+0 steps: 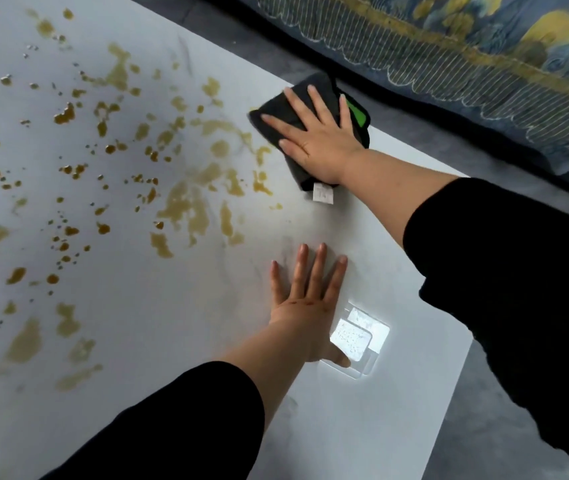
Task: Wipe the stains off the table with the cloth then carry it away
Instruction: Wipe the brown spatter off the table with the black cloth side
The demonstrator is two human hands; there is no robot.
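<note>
Cloth [296, 109]: dark grey, folded, green patch on its right edge, white tag [323, 195] hanging off its near corner. It lies on the table's far right part, close to the far edge, just right of the nearest stains.

Right hand [314, 136]: mine, laid flat on the cloth with fingers spread, pressing it down rather than clenched round it.

Left hand [305, 299]: mine, palm down on bare tabletop nearer to me, fingers open, holding nothing, bracing.

Stains [186, 206]: yellow-brown splashes and droplets, thick across the middle and left of the table, reaching from the far side to the near side.

Table [397, 393]: white, matt; the strip around my hands looks clean.

Clear plastic square [359, 341]: flat on the table, just right of my left wrist.

Beyond the far edge: grey floor and a blue and gold patterned fabric [483, 46].

Step in hand, as I judge it: wiping, barely begun. The next move calls for a firm push of the cloth leftward into the splashes, with steady pressure.
</note>
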